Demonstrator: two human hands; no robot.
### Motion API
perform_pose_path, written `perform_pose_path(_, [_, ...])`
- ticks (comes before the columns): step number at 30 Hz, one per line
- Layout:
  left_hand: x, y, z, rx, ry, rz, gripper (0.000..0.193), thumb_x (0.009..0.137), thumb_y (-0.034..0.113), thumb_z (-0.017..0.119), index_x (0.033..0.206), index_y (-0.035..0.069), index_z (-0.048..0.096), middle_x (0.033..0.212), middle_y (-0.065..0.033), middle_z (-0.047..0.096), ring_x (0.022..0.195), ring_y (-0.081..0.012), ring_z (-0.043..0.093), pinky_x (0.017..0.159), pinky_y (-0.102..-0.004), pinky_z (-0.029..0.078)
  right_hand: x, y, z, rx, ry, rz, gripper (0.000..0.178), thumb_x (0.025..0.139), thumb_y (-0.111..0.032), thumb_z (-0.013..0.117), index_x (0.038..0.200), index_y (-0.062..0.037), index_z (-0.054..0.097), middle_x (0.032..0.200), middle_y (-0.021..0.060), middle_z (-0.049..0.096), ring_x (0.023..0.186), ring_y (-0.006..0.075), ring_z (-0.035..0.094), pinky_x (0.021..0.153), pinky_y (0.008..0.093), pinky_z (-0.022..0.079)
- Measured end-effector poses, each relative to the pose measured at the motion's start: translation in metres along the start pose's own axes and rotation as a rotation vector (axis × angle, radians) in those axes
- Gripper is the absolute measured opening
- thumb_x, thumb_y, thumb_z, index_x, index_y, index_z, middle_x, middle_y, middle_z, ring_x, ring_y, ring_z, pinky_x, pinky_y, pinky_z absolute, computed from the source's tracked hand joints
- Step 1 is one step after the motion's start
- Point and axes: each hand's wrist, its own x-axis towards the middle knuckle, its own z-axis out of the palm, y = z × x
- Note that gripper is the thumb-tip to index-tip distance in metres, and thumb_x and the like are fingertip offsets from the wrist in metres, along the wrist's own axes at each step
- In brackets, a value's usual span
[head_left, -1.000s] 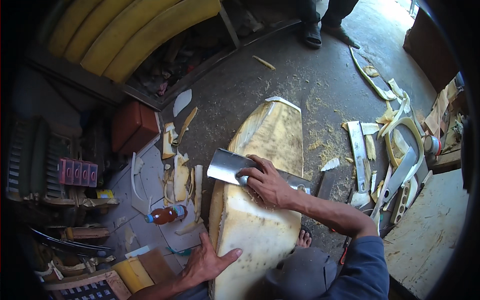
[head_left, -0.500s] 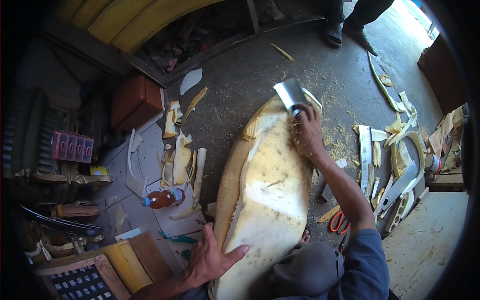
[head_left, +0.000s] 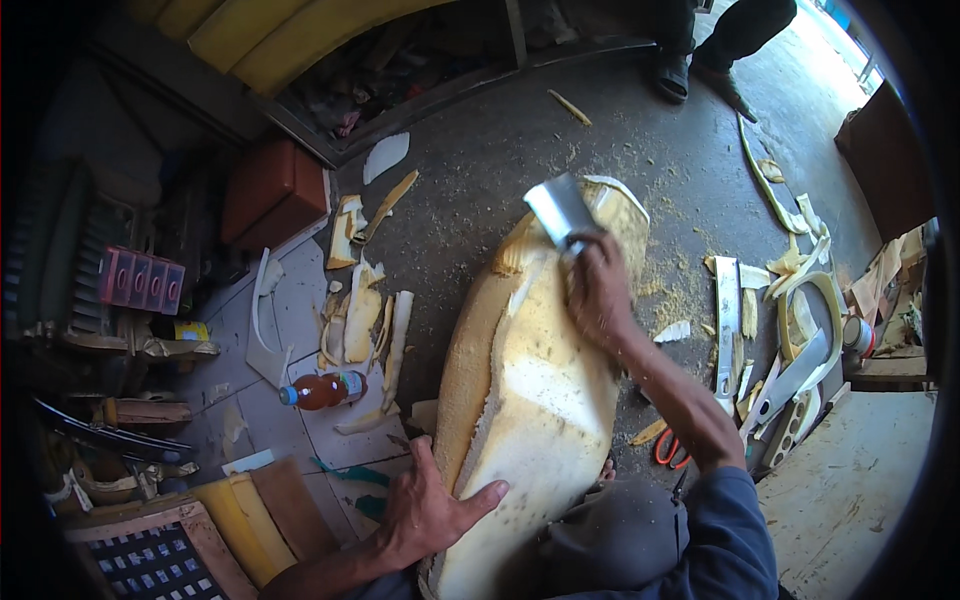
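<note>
A long yellowish foam block [head_left: 560, 390], like a seat cushion, lies lengthwise in front of me with its near end beside my knee. Its worn top has dark spots and its left side is rough. My right hand [head_left: 600, 300] is closed on a broad, shiny rectangular metal scraper [head_left: 560, 208], which is blurred and held against the far part of the foam. Near the close end, my left hand [head_left: 432, 508] rests on the foam's left edge, thumb and forefinger spread; its other fingers are partly hidden.
Foam offcuts [head_left: 360, 320] and a bottle of reddish liquid [head_left: 325, 390] lie at left, near a reddish-brown box [head_left: 275, 195]. At right are a metal straightedge [head_left: 727, 320], orange-handled scissors [head_left: 670, 450] and a wooden board [head_left: 850, 490]. Another person's feet [head_left: 672, 78] stand at the far right.
My right hand and the scraper have moved left and slightly nearer across the foam. My left hand stays at the foam's edge.
</note>
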Motion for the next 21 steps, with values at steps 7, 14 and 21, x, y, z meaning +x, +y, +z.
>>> perform_pose_path(7, [0.002, 0.001, -0.002, -0.100, -0.029, 0.007, 0.099, 0.086, 0.058, 0.081, 0.140, -0.008, 0.032, 0.119, -0.0353, 0.066, 0.107, -0.0517, 0.070, 0.095, -0.0548, 0.055, 0.031, 0.057, -0.015, -0.247, 0.153, -0.034, 0.025, 0.101, -0.010, 0.061, 0.125, -0.0040, 0.058, 0.133, 0.0180, 0.056, 0.133, 0.0411, 0.047, 0.121, 0.0577, 0.035])
perform_pose_path(14, [-0.004, -0.012, 0.009, -0.073, 0.072, 0.076, 0.097, 0.086, 0.055, 0.082, 0.134, -0.011, 0.030, 0.106, -0.0366, 0.067, 0.088, -0.0543, 0.071, 0.079, -0.0570, 0.059, -0.027, -0.084, -0.013, 0.246, -0.160, -0.315, 0.015, 0.104, -0.015, 0.060, 0.115, -0.0042, 0.060, 0.126, 0.0155, 0.061, 0.132, 0.0385, 0.050, 0.117, 0.0564, 0.037])
perform_pose_path(21, [0.003, 0.003, 0.007, -0.144, 0.051, 0.058, 0.098, 0.085, 0.054, 0.083, 0.141, -0.008, 0.031, 0.122, -0.0363, 0.065, 0.107, -0.0485, 0.071, 0.094, -0.0527, 0.056, 0.032, 0.039, -0.006, -0.083, 0.198, 0.218, 0.023, 0.108, -0.021, 0.054, 0.117, -0.0014, 0.062, 0.124, 0.0195, 0.060, 0.121, 0.0375, 0.053, 0.105, 0.0544, 0.045])
